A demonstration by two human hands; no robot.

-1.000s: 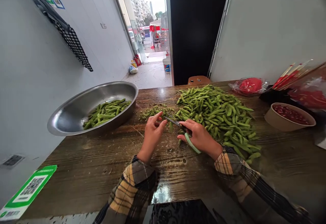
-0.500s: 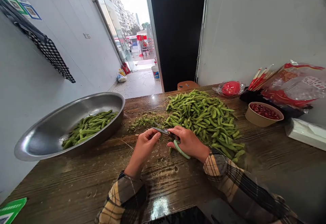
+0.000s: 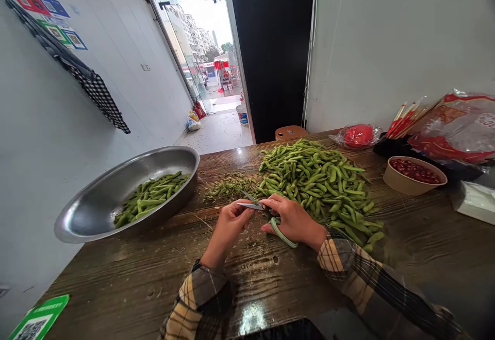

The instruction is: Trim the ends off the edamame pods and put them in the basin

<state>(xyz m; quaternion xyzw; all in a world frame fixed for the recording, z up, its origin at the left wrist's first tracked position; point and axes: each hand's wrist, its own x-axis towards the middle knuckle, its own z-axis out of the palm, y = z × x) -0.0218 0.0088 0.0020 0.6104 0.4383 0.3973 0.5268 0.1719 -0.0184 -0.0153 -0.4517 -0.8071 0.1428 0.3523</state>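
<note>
Right hand (image 3: 294, 220) grips scissors (image 3: 263, 207), blades (image 3: 247, 205) apart; left hand (image 3: 229, 223) pinched tight, contents hidden, gap to bowl (image 3: 101, 200) at bench's (image 3: 154, 273) left edge, pods (image 3: 315, 175) crowding right hand.

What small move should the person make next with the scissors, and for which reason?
Probably close the scissors gently with the right hand, after checking that the fingertips of the left hand are clear: the blades stand apart, a bit of green seems to show between them, and those fingertips are very near.
</note>
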